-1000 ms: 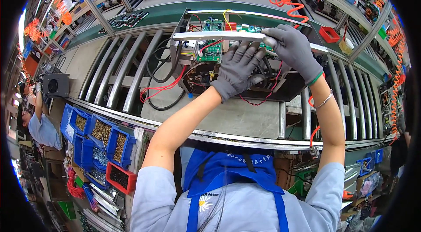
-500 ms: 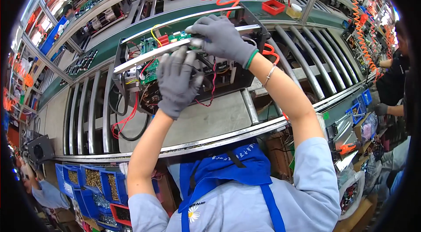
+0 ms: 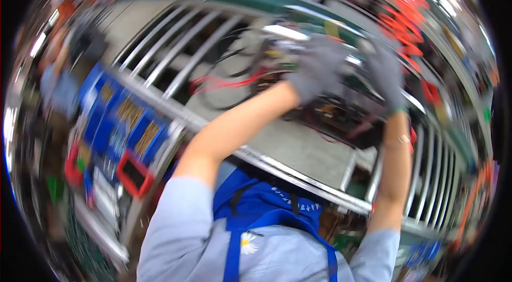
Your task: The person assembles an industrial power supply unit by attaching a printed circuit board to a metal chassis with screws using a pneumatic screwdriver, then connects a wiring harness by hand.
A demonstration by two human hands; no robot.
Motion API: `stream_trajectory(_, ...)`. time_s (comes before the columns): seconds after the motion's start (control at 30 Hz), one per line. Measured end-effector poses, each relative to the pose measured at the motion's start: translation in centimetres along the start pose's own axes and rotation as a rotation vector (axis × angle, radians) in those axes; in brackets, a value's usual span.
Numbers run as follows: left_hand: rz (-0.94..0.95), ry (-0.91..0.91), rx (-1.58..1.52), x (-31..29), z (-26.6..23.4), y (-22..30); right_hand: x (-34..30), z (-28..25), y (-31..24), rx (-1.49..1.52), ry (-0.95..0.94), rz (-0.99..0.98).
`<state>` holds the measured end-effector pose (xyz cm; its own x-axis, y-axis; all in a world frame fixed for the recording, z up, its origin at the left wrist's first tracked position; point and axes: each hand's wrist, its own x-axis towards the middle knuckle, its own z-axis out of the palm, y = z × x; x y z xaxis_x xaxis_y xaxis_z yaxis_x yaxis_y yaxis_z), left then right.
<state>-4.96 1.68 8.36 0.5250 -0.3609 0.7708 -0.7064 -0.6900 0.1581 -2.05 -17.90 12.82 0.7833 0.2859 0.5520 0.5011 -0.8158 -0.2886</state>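
The whole view is smeared by motion. An open dark metal chassis (image 3: 341, 122) with circuit boards and wiring inside lies on the conveyor. A silvery metal strip (image 3: 285, 32) runs along the top of it and passes behind my hands. My left hand (image 3: 320, 69), in a grey glove, is over the middle of the chassis at the strip. My right hand (image 3: 385, 74), gloved too, is beside it, farther right along the same strip. The fingers of both are too blurred to show their grip. Red wires (image 3: 229, 83) trail from the chassis's left side.
Metal rollers (image 3: 181, 53) flank a pale flat plate (image 3: 277, 143) under the chassis. Blue bins (image 3: 146, 138) of small brass-coloured parts and a red tray (image 3: 133, 174) stand at left. Orange coiled hoses (image 3: 402, 29) hang at far right. A person (image 3: 58, 87) is at far left.
The view has swung to the left, so the chassis sits farther right and the bins show larger. Both hands stay over the chassis at the strip; the right hand now appears more upright.
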Motion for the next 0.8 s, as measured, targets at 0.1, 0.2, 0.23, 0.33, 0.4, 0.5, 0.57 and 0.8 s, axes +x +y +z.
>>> stream_trajectory(0.1,-0.011,0.182,0.062,-0.1,0.7,1.5,-0.2,-1.0,3.6,-0.687,-0.036,-0.522)
stream_trajectory(0.2,-0.021,0.355,0.18,-5.0,-2.0,2.4,0.8,-1.2,1.2,-0.731,-0.254,-0.209)
stream_trajectory(0.23,-0.019,0.365,0.155,-6.7,-3.7,2.7,1.1,-0.3,1.1,-0.76,-0.163,-0.224)
stream_trajectory(0.33,-0.122,0.18,0.406,-14.6,-8.7,1.3,1.7,0.0,0.7,-0.877,0.05,-0.385)
stream_trajectory(0.4,-0.12,0.214,0.646,-19.9,-11.8,-2.1,2.2,-0.6,3.4,-0.598,0.002,-0.336)
stream_trajectory(0.5,-0.522,0.007,0.457,-27.2,-21.4,-6.3,3.0,0.2,4.5,-0.373,-0.027,-0.35)
stream_trajectory(0.57,-0.778,-0.11,0.751,-31.2,-26.5,-9.8,2.6,-0.2,4.5,-0.222,-0.051,-0.259)
stream_trajectory(0.8,-1.112,-0.966,0.853,-35.3,-32.7,-17.2,3.4,1.1,5.0,-0.234,-0.104,-0.338)
